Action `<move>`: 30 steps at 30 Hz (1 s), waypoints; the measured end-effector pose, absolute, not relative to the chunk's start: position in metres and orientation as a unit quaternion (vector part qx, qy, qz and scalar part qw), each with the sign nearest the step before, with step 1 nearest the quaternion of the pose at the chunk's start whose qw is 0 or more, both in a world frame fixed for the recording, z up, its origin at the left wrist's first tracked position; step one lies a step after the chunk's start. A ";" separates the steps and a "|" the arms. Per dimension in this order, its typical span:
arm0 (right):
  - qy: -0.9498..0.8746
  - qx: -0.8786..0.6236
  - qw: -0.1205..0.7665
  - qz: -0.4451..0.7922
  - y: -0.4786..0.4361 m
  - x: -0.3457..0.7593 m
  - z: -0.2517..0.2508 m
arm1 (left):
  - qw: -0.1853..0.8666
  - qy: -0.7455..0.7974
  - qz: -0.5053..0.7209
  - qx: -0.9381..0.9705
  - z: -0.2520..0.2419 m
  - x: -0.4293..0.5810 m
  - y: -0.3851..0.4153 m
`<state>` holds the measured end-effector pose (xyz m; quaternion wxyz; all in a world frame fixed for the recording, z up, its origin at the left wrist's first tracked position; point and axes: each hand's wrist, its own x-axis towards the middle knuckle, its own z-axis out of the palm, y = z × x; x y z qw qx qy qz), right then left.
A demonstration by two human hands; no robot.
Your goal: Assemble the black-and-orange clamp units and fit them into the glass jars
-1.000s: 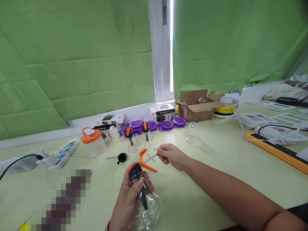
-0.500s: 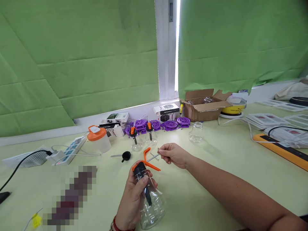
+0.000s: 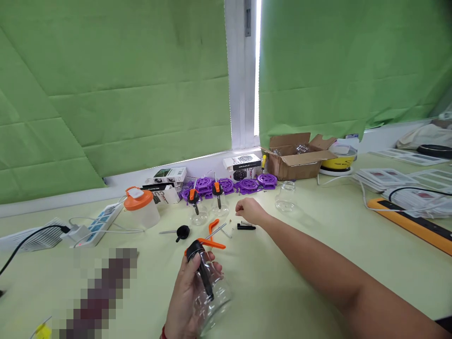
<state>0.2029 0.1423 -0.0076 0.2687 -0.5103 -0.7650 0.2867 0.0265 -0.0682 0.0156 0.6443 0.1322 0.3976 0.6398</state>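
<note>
My left hand (image 3: 190,287) is wrapped round a clear glass bottle (image 3: 216,301) with a black collar (image 3: 195,248). An orange lever (image 3: 212,243) and a thin metal rod (image 3: 216,231) stick out at its top, and a black tube hangs inside. My right hand (image 3: 250,210) is over the table beyond the bottle, fingers curled together; what they hold, if anything, is hidden. Just below it lie a black part (image 3: 246,227) and a spring (image 3: 247,222). Another orange lever (image 3: 213,227) and a small pin (image 3: 226,232) lie behind the held bottle.
Two bottles with orange-black tops (image 3: 198,214) (image 3: 221,205) stand behind, near purple parts (image 3: 247,185). An open glass jar (image 3: 286,197) and cardboard box (image 3: 300,165) are right. A black funnel-like part (image 3: 182,232), orange-lidded jug (image 3: 146,214) and power strip (image 3: 102,226) are left.
My right hand has left the metal rod's end and moved up and slightly right, uncovering the black part and spring. The held bottle has shifted slightly left.
</note>
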 end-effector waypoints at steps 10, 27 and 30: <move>-0.812 -0.469 0.212 0.273 0.149 0.185 -0.027 | 0.571 0.452 0.659 0.191 0.010 0.026 -0.069; -0.478 -0.179 0.157 0.845 -0.016 0.211 -0.003 | 0.505 0.376 0.708 0.320 0.010 0.047 -0.079; -0.491 -0.239 0.187 0.817 -0.009 0.216 0.000 | 0.425 0.453 0.658 0.425 0.011 0.035 -0.077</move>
